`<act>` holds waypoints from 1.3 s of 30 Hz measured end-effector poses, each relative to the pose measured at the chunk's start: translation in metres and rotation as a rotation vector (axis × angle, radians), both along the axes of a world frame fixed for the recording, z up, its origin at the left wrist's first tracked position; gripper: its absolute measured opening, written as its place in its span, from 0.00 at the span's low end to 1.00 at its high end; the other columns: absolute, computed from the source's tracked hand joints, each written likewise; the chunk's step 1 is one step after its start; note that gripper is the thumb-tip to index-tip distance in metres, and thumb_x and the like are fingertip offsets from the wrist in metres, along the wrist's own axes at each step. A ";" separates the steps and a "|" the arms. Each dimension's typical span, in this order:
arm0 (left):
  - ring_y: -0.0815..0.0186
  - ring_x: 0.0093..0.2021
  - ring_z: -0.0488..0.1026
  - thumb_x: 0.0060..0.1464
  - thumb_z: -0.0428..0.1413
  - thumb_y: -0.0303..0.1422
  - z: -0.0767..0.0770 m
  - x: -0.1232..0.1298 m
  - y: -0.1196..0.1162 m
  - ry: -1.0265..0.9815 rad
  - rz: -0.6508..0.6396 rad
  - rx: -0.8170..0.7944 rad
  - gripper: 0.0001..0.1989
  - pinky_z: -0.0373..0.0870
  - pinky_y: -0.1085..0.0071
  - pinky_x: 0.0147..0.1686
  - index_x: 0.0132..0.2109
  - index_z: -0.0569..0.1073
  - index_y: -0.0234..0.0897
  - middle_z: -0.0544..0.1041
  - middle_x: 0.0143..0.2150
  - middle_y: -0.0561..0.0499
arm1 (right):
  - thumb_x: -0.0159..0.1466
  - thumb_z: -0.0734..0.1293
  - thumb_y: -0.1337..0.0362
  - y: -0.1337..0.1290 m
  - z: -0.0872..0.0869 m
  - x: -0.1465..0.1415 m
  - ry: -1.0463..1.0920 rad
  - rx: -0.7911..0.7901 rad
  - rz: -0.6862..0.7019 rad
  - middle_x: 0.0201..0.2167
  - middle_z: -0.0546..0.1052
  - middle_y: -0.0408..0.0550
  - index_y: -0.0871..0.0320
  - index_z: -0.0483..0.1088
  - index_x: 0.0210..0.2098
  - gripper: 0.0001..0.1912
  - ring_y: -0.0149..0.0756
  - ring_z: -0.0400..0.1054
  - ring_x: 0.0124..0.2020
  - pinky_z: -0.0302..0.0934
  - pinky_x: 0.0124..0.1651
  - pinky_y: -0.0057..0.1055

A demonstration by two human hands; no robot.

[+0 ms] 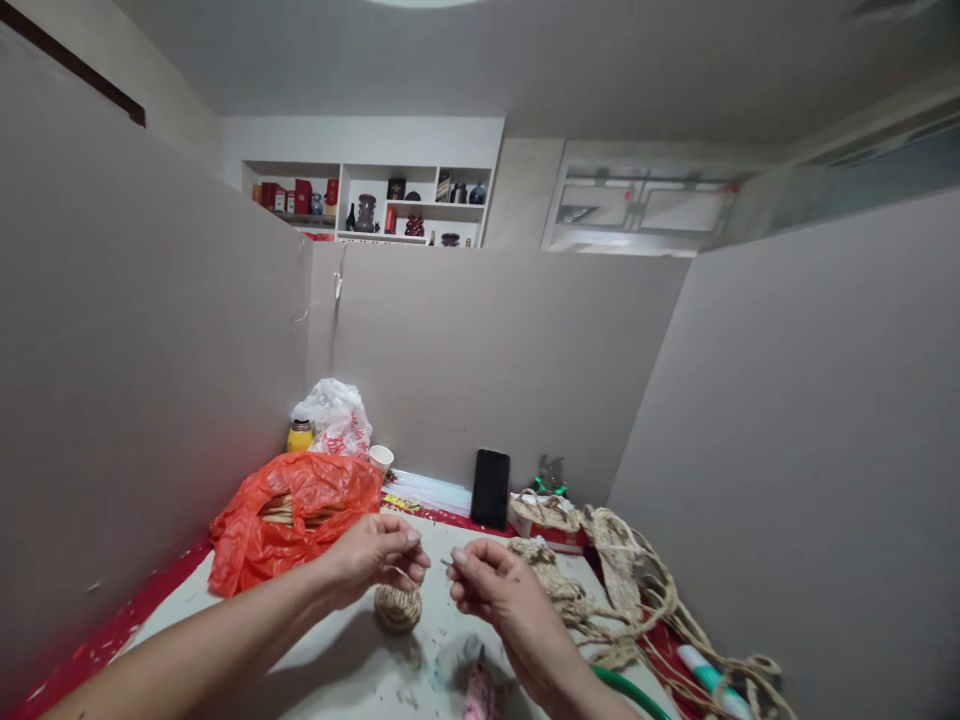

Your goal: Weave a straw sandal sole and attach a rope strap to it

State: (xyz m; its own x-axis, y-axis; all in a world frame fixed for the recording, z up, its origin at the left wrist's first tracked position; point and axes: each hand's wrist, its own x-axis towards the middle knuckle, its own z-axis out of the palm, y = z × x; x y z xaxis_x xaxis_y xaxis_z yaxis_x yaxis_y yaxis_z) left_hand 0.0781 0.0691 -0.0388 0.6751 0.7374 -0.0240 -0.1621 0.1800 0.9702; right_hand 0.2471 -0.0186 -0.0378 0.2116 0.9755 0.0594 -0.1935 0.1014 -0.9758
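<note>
My left hand (382, 555) is closed in a pinch above the white work surface (315, 655). What it holds, if anything, is too small to make out. Just beneath its fingers stands a small round coil of straw-coloured cord (398, 608). Facing it, a short gap away, my right hand (499, 590) pinches a thin, dark, needle-like piece (445, 562) between thumb and forefinger, its tip pointing left. Below the right hand lies a pink-handled tool (478, 692), partly cut off by the frame's lower edge.
A red plastic bag (300, 480) with straw-coloured material sits left. Behind are a white bag (334, 415), yellow jar (300, 436), paper cup (381, 458), upright phone (490, 488) and green-handled pliers (551, 478). Braided cord (619, 560) heaps up right. Grey partitions (480, 350) enclose the table.
</note>
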 end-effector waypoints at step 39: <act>0.77 0.21 0.68 0.50 0.62 0.31 0.032 0.066 -0.011 -0.264 0.124 -0.250 0.07 0.68 0.80 0.22 0.31 0.71 0.32 0.72 0.26 0.55 | 0.66 0.60 0.57 -0.061 -0.016 0.048 -0.679 0.350 0.004 0.23 0.69 0.43 0.57 0.66 0.28 0.14 0.32 0.64 0.25 0.60 0.30 0.26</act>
State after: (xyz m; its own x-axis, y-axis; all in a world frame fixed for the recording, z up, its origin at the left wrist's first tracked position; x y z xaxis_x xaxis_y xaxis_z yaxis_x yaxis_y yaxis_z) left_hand 0.1438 0.0578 -0.0072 0.5878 0.8074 -0.0509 -0.4356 0.3690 0.8210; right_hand 0.2948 -0.0795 -0.0537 0.0142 0.8765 0.4812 0.4365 0.4276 -0.7916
